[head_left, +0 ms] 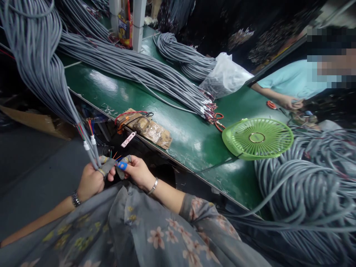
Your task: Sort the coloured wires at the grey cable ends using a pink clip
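Note:
In front of my lap, my left hand is closed around grey cables that come down from a bundle at upper left. Two cable ends with white sleeves and coloured wires stand up just above it. My right hand pinches close beside the left, its thumb in a blue wrap. Thin coloured wires, orange and green among them, poke up between the hands. Grey wraps cover several fingers. The exact spot where the right fingertips grip is partly hidden.
On the green table lie a long grey cable bundle, a taped wood block, a green fan and orange-handled scissors. Coiled cables fill the right. Across the table, a person's hand holds something small.

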`<move>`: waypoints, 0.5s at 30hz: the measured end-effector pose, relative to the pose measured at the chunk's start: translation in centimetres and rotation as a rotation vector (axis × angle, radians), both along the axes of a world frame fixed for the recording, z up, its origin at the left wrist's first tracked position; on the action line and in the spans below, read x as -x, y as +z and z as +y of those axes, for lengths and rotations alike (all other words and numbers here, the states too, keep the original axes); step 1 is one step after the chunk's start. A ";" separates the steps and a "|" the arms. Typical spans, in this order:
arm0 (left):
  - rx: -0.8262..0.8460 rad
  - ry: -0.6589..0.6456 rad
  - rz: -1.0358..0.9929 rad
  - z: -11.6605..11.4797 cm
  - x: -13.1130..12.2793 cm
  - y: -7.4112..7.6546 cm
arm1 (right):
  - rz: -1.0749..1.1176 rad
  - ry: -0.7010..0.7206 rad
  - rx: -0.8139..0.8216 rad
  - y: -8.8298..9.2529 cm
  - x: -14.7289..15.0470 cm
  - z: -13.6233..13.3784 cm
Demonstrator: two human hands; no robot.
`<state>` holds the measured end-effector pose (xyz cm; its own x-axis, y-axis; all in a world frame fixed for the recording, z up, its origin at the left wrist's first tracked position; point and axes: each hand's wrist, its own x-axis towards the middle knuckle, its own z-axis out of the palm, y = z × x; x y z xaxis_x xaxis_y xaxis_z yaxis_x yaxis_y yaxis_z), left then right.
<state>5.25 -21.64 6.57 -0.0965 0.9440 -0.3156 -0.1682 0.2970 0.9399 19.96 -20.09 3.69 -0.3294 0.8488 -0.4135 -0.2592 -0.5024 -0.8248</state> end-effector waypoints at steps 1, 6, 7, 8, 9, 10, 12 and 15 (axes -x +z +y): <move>0.003 -0.010 -0.004 0.1 0.1 0.2 | 0.014 0.010 -0.004 -0.1 -0.2 0.1; 0.062 -0.086 -0.028 0.9 1.5 1.2 | 0.070 -0.070 -0.007 -0.1 -1.6 1.7; 0.080 -0.123 -0.034 1.1 1.9 1.3 | 0.069 -0.101 -0.003 0.1 -1.8 2.3; 0.095 -0.167 -0.039 1.4 2.2 1.4 | 0.065 -0.120 0.005 0.4 -2.0 2.9; 0.107 -0.212 -0.043 1.6 2.6 1.3 | 0.060 -0.123 0.017 0.7 -2.1 3.6; 0.116 -0.254 -0.047 1.9 2.9 1.3 | 0.057 -0.110 0.032 1.0 -2.0 4.2; 0.124 -0.312 -0.068 2.6 3.3 1.0 | 0.053 -0.071 0.049 1.5 -1.6 5.2; 0.099 -0.342 -0.128 3.7 3.4 0.8 | 0.064 -0.070 0.037 1.9 -0.7 6.1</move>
